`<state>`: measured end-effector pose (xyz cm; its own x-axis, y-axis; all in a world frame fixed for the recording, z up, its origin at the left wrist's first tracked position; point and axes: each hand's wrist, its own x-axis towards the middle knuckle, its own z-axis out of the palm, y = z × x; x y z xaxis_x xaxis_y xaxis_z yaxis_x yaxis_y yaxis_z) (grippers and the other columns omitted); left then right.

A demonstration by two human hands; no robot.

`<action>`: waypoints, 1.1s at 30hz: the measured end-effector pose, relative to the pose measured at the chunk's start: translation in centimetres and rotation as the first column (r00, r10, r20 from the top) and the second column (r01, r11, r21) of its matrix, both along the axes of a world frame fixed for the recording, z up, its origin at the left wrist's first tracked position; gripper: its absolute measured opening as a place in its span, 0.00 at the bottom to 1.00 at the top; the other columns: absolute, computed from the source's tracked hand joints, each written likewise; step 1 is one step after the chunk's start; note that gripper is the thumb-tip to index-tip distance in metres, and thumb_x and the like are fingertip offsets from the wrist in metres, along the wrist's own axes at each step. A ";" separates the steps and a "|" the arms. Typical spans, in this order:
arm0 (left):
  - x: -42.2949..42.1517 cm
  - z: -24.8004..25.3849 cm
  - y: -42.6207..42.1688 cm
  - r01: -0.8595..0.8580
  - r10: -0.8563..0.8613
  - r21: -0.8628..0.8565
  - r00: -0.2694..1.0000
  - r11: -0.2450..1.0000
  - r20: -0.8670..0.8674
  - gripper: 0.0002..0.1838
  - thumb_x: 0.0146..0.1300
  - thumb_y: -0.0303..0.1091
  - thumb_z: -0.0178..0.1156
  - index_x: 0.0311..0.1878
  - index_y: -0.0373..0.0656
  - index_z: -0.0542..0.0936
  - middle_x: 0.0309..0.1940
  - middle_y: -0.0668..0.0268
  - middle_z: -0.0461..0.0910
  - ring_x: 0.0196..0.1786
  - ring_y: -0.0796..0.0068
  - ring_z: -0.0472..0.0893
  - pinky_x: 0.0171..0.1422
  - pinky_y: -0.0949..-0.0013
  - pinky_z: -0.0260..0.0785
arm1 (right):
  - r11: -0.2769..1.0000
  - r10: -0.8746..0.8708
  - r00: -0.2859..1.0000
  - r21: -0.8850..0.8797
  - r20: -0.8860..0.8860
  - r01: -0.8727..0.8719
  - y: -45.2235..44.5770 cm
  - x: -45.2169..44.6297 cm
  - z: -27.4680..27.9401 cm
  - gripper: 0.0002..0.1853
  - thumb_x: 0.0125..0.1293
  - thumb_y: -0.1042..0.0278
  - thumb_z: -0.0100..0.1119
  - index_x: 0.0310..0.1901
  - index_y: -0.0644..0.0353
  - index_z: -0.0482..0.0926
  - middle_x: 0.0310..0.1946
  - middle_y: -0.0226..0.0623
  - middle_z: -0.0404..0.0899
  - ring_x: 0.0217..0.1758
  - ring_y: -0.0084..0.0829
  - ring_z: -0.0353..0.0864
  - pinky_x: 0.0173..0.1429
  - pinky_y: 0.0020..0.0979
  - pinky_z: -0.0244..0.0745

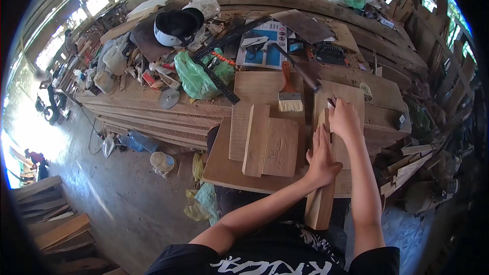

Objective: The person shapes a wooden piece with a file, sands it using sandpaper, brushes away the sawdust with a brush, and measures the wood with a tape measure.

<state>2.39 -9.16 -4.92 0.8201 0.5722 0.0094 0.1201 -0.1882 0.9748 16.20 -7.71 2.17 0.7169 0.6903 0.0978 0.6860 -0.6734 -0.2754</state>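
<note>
And here's the wooden batten (320, 206), its far stretch lying over a pale board (351, 91), its near end close to the person's shirt (270, 260). The left hand (323, 160) rests on top of the batten, fingers stretched out along the wood, thumb spread wide, wrapped around nothing. By the batten's far end, there's the right hand (344, 118), curled tight around a slim dark tool (331, 103); pencil or blade, it looks too small to call. Left of the batten, a long wooden block (256, 140) sits beside a squarer block (281, 147), and beyond them a paintbrush (290, 95) points its bristles nearward.
</note>
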 end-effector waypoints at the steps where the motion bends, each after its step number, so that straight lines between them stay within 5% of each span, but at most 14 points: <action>1: -0.1 0.1 0.0 -0.002 0.002 -0.001 1.000 1.000 -0.008 0.66 0.50 0.31 0.67 0.84 0.38 0.31 0.84 0.45 0.38 0.87 0.46 0.38 0.77 0.27 0.36 | 1.000 -0.003 1.000 -0.007 -0.019 0.003 -0.1 -0.2 0.1 0.13 0.73 0.62 0.57 0.47 0.66 0.80 0.44 0.58 0.84 0.52 0.60 0.86 0.56 0.54 0.82; 33: -0.4 0.3 -0.5 -0.024 0.035 0.214 0.998 0.977 -0.048 0.65 0.50 0.30 0.66 0.83 0.32 0.32 0.84 0.42 0.38 0.87 0.40 0.33 0.76 0.22 0.36 | 1.000 0.006 0.998 -0.008 0.059 -0.005 0.5 -0.2 -0.7 0.12 0.72 0.63 0.59 0.44 0.66 0.80 0.41 0.55 0.85 0.48 0.57 0.88 0.52 0.53 0.83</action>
<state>2.00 -9.69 -4.60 0.8056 0.5853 0.0921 0.1776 -0.3868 0.9049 16.05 -7.24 1.48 0.7063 0.6951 0.1341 0.7045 -0.6716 -0.2293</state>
